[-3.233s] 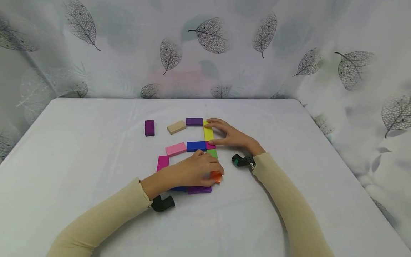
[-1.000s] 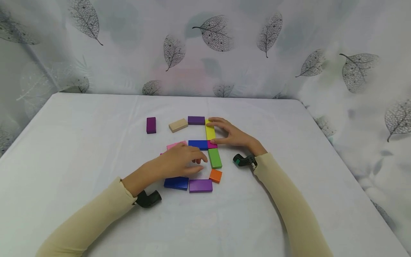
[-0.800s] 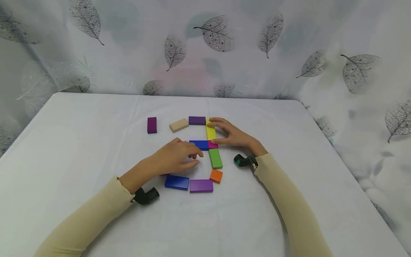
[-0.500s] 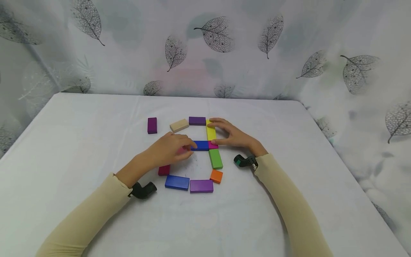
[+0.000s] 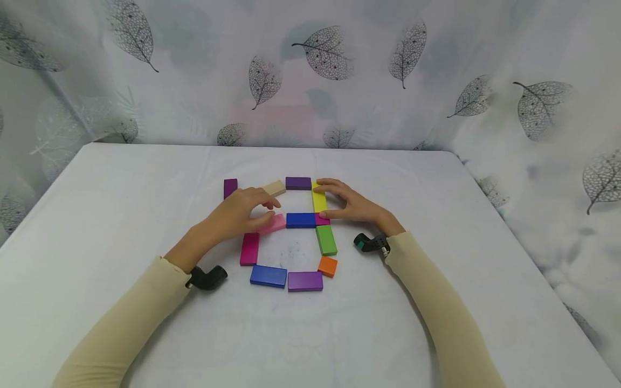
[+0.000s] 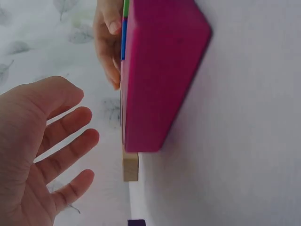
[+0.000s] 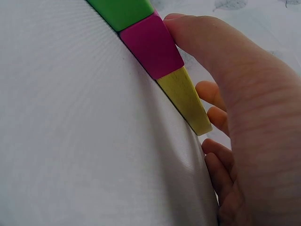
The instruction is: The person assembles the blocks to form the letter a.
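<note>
Coloured wooden blocks lie on the white table in a looped outline. My left hand point(image 5: 236, 213) hovers over its left side, fingers loosely bent and holding nothing. It partly covers the pink block point(image 5: 273, 224), the beige block point(image 5: 275, 187) and the dark purple block point(image 5: 230, 186); in the left wrist view the magenta block point(image 6: 160, 80) lies beside it. My right hand point(image 5: 351, 203) rests at the right side, thumb tip at the small magenta block point(image 7: 153, 46) and fingertips by the yellow block point(image 5: 319, 199). A green block point(image 5: 326, 240) adjoins the small magenta one.
Along the near side lie a blue block point(image 5: 268, 276), a purple block point(image 5: 305, 281) and an orange block point(image 5: 327, 265). Another blue block point(image 5: 301, 220) crosses the middle, and a violet block point(image 5: 298, 184) sits at the far side. A leaf-patterned curtain point(image 5: 194, 81) hangs behind the table point(image 5: 402, 334).
My left hand has let go of the orange block at the lower right and moved left and away, over the pink block. My right hand has stayed by the yellow block.
</note>
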{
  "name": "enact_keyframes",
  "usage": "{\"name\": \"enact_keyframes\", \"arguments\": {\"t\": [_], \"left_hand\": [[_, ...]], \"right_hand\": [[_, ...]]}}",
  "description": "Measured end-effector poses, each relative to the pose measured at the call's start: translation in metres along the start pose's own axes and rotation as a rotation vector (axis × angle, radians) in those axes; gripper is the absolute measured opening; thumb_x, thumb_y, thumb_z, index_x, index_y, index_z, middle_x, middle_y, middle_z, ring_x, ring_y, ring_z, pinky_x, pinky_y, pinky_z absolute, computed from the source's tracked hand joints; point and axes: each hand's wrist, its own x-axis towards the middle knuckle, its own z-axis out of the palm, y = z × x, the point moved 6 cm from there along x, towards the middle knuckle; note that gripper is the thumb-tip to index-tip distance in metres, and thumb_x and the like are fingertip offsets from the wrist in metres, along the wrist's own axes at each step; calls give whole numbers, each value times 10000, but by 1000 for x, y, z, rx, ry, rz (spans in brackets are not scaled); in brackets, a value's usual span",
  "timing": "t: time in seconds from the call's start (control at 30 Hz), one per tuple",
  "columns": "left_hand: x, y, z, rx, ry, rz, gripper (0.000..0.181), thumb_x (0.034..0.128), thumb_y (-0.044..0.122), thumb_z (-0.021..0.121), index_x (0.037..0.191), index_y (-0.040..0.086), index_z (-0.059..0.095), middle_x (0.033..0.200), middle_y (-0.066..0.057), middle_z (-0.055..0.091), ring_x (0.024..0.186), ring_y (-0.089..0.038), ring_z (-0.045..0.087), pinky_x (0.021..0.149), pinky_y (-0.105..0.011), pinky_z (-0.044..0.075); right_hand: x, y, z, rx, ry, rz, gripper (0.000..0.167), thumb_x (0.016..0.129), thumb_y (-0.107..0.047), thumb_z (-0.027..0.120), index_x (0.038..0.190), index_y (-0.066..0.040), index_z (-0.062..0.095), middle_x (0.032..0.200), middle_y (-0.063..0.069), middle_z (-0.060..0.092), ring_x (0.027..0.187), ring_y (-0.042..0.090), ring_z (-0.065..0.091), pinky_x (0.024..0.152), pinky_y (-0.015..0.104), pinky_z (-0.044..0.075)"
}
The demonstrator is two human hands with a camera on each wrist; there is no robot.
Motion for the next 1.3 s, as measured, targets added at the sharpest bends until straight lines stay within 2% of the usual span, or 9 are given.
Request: {"name": "enact_keyframes", "arguments": {"t": [0.33,0.53,0.7,1.07,1.3], "left_hand": [[-3,-20,-10,0,57,-34,249,908,140,660,1145,66,678,1111,-81,653,1126,-272,572,990,-517,432],[-9,-32,-14,6,86,-53,245,902,120,665,1141,71,674,1148,-101,636,1118,-296,559,967,-508,439],[-14,-40,-19,-2,112,-66,242,896,94,664,1136,67,666,1162,-122,621,1049,-322,553,934,-506,438],[-14,-50,-22,-27,112,-83,249,894,69,653,1139,27,657,1184,-168,611,1164,-374,522,1017,-563,370],[-15,-62,-19,-77,75,-114,299,905,56,639,1200,17,616,1222,-184,581,1198,-372,490,1042,-536,371]], "right_hand": [[-2,-1,-3,-7,3,-26,616,890,-212,708,1447,-123,460,1593,57,238,1479,260,149,1172,554,116],[-1,-2,-1,-1,-3,-24,622,887,-226,705,1452,-145,458,1595,41,234,1482,249,143,1171,556,115],[-1,-3,0,2,-9,-22,627,885,-227,709,1453,-146,456,1595,38,232,1483,244,140,1172,553,118],[-2,-1,-3,3,2,-29,624,888,-209,712,1449,-112,456,1595,59,231,1481,267,143,1171,558,113],[-2,-1,-3,-6,2,-31,618,885,-218,711,1445,-132,464,1592,47,237,1478,259,152,1170,561,117]]}}
